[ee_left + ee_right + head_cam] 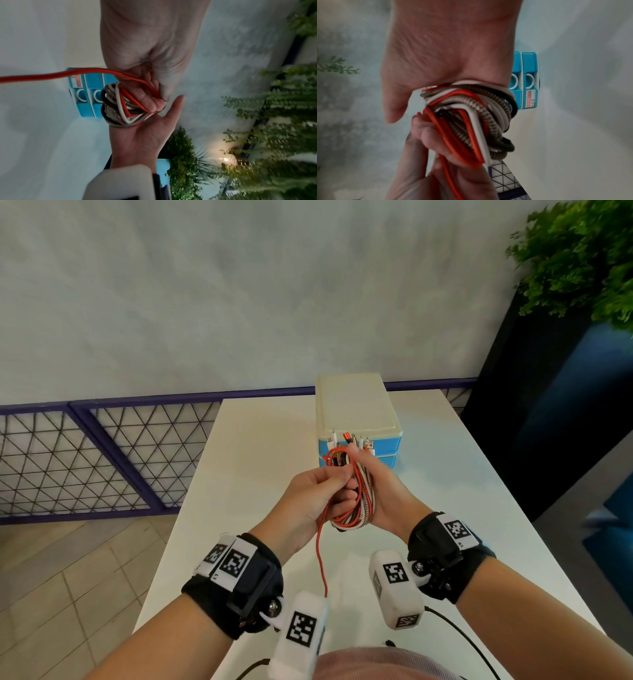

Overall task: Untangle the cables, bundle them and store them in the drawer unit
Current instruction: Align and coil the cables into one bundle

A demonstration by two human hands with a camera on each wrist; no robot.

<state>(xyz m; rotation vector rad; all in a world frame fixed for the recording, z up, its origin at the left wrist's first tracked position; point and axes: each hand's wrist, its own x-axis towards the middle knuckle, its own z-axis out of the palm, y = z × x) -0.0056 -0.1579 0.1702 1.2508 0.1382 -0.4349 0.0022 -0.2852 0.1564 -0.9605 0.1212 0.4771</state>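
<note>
Head view, centre of frame, left to right: the left hand (317, 494) pinches the red cable (321, 556), whose tail hangs toward the bottom edge; the right hand (380, 491) cradles the cable bundle (356, 491), thumb apparently pressed over it. This looks like the bundling step. Next, wind the loose red tail round, then open a drawer of the drawer unit (358, 409) above. Its sticker seems to read "Licol".

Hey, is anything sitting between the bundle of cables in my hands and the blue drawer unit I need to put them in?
Nothing visible on the table between the cable bundle and the drawer unit, but its drawers look closed.
</note>
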